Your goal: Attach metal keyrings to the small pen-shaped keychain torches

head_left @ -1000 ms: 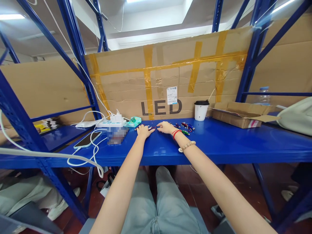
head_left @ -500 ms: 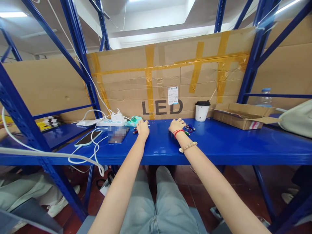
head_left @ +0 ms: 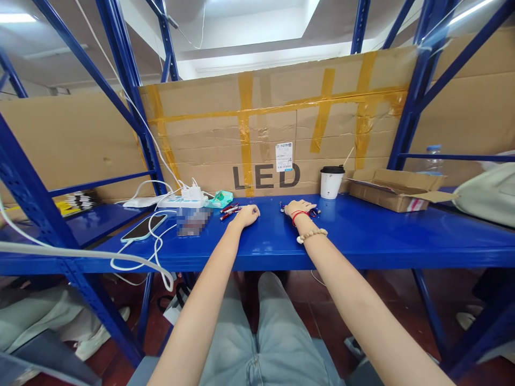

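My left hand (head_left: 248, 214) rests on the blue shelf top (head_left: 362, 236) with its fingers curled in; what they hold, if anything, is hidden. Just left of it lie a few small red and dark pen-like pieces (head_left: 229, 210). My right hand (head_left: 300, 206) lies flat with fingers stretched out, on top of a second cluster of small coloured pieces (head_left: 314, 212). A red string and a bead bracelet (head_left: 311, 235) circle that wrist.
A white lidded paper cup (head_left: 332, 182) and an open cardboard box (head_left: 394, 190) stand to the right, a pale bag (head_left: 486, 193) beyond. To the left are a green packet (head_left: 219, 199), power strip (head_left: 183, 202), cables and phone (head_left: 142, 228). A taped cardboard wall (head_left: 281, 128) backs the shelf.
The hands parted from the middle. My left hand went to the left pieces, then drew back right with fingers curled. My right hand settled flat on the right cluster.
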{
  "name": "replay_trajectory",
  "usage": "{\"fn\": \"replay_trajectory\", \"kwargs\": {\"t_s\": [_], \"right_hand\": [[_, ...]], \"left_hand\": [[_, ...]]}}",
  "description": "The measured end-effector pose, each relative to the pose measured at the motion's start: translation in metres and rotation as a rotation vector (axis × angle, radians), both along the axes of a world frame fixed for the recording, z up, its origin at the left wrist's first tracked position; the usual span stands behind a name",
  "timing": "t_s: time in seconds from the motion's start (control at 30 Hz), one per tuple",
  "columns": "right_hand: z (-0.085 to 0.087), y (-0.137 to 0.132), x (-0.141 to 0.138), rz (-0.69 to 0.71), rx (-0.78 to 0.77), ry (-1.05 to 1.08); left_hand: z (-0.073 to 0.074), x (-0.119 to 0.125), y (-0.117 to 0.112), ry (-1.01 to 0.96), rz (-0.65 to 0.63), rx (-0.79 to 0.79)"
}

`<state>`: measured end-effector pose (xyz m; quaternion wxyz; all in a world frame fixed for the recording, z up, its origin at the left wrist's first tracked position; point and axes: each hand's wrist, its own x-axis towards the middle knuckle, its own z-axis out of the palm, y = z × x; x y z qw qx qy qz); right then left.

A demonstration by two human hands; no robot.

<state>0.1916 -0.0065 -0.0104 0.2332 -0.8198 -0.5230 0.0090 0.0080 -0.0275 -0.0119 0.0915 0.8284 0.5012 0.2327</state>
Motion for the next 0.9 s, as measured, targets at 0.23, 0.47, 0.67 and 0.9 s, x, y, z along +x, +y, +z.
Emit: {"fn": "replay_trajectory", "kwargs": {"t_s": [0.23, 0.47, 0.67, 0.9], "right_hand": [[0.002, -0.008, 0.001, -0.061, 0.03, -0.061], [0.006, -0.012, 0.004, -0.047, 0.078, -0.017], [0.005, -0.012, 0.004, -0.034, 0.119, 0.068], [0.01, -0.013, 0.006, 0.133, 0.242, 0.179]], "left_hand": [[-0.002, 0.0, 0.002, -0.011, 0.001, 0.004], [-0.002, 0.0, 0.001, -0.019, -0.002, -0.004], [-0.002, 0.0, 0.003, -0.02, -0.015, 0.003], [-0.005, 0.0, 0.006, -0.059, -0.004, 0.017]]}}
